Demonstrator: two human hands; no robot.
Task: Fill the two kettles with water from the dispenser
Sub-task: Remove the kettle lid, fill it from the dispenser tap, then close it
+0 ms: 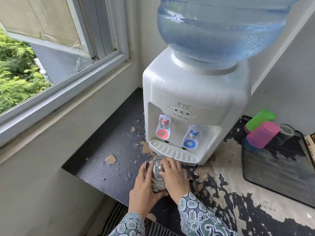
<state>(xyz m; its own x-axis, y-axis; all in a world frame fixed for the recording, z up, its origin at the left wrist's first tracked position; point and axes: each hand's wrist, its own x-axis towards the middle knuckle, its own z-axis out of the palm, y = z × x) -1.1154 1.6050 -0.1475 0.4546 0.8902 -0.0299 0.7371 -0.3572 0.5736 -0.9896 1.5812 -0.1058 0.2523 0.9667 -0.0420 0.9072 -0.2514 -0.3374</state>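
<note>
A shiny steel kettle (156,174) stands on the dark worn counter (109,167), just in front of the dispenser's drip tray (173,153). My left hand (144,186) wraps round the kettle's left side. My right hand (172,174) lies over its top, fingers curled at the round lid knob (160,167). The white dispenser (196,106) carries a big blue water bottle (225,28). It has a red tap (163,128) on the left and a blue tap (191,137) on the right. Only one kettle is in view.
A black mesh tray (272,174) at the right holds green, pink and blue plastic cups (262,133) and a clear glass (286,132). An open window (64,79) fills the left wall above the counter. The counter's front edge runs close below my hands.
</note>
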